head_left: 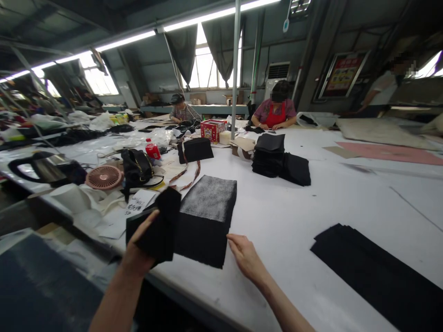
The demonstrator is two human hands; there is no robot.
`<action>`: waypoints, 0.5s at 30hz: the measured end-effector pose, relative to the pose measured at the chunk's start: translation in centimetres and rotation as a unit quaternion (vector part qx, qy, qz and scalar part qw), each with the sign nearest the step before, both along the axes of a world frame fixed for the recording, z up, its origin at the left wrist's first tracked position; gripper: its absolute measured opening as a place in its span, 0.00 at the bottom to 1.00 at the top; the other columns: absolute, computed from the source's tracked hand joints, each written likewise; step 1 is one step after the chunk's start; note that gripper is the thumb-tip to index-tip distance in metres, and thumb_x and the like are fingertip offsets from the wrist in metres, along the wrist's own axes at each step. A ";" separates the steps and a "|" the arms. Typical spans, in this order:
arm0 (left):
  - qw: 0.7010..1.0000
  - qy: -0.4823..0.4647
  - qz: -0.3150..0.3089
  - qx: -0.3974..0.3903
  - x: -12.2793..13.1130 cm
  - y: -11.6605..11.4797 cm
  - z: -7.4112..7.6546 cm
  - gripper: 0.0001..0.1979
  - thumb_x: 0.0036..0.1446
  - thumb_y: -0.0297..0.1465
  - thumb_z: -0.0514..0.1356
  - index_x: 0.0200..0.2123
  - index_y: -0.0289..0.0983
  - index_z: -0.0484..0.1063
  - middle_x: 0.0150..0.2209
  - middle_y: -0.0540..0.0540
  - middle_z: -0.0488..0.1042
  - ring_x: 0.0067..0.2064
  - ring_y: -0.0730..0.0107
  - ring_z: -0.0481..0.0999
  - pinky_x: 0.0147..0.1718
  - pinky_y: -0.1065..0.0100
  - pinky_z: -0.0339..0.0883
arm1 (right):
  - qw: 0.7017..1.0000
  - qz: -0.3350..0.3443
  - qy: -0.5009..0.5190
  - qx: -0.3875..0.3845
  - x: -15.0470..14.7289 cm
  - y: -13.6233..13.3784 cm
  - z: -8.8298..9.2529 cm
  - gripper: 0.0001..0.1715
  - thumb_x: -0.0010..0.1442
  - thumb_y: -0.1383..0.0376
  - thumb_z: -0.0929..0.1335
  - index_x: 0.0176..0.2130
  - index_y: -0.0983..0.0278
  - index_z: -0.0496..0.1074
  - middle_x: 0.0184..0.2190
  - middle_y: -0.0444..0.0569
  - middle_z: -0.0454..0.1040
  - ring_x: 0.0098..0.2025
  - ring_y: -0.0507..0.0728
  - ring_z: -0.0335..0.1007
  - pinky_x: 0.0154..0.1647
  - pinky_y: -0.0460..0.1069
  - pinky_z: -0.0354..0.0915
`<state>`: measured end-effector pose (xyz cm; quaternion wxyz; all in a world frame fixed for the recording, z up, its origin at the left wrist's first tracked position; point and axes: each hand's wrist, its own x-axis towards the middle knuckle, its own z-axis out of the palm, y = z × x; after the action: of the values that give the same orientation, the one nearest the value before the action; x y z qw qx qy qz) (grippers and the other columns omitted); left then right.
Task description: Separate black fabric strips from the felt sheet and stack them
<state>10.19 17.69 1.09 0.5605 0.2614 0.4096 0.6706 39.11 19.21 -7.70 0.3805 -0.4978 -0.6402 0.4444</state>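
Observation:
My left hand (140,249) is closed around a batch of black fabric pieces (164,221), lifted over the table's near edge. Under and beyond it lies a flat black fabric panel (204,237), its far half covered by a greyish-white speckled area (209,198). At the panel's right edge, my right hand (245,256) pinches the border between thumb and fingertips. Farther back are stacks of black pieces (268,159), and long black strips (377,276) lie fanned at the right.
On the left stand a kettle (51,167), a pink fan (104,177), a black bag (136,167) and a red bottle (152,150). A metal pole (236,69) rises beyond the panel. Two people work across the white table (277,221); another person stands far right.

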 end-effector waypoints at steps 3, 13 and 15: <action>0.951 0.217 -0.212 0.055 10.2 -1.2 -0.1 0.03 0.58 0.30 0.60 0.35 0.38 0.71 0.40 0.51 0.75 0.37 0.74 0.74 0.37 0.75 0.67 | 0.987 0.002 0.104 -0.122 4.1 -0.4 1.0 0.36 0.64 0.40 0.55 0.47 0.64 0.73 0.42 0.57 0.76 0.41 0.60 0.73 0.44 0.56 0.67; 0.612 0.645 -0.361 0.281 23.3 -2.6 -6.6 0.14 0.58 0.27 0.59 0.48 0.41 0.68 0.53 0.46 0.70 0.53 0.59 0.68 0.52 0.58 0.63 | 0.962 -0.036 0.051 -0.266 16.7 -4.0 0.4 0.29 0.52 0.44 0.70 0.35 0.68 0.75 0.25 0.47 0.72 0.25 0.50 0.64 0.25 0.44 0.57; 0.566 0.699 -0.341 0.274 23.0 -1.1 -7.4 0.16 0.58 0.27 0.59 0.49 0.40 0.68 0.52 0.44 0.69 0.53 0.57 0.68 0.51 0.57 0.64 | 0.968 -0.064 0.018 -0.243 16.2 -3.8 -0.2 0.25 0.52 0.48 0.71 0.35 0.68 0.76 0.25 0.47 0.73 0.26 0.51 0.65 0.26 0.45 0.59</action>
<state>33.24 16.56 -6.36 0.1881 0.9101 0.3500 0.1178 55.27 15.45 -7.90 0.2872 -0.6072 -0.4732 0.5701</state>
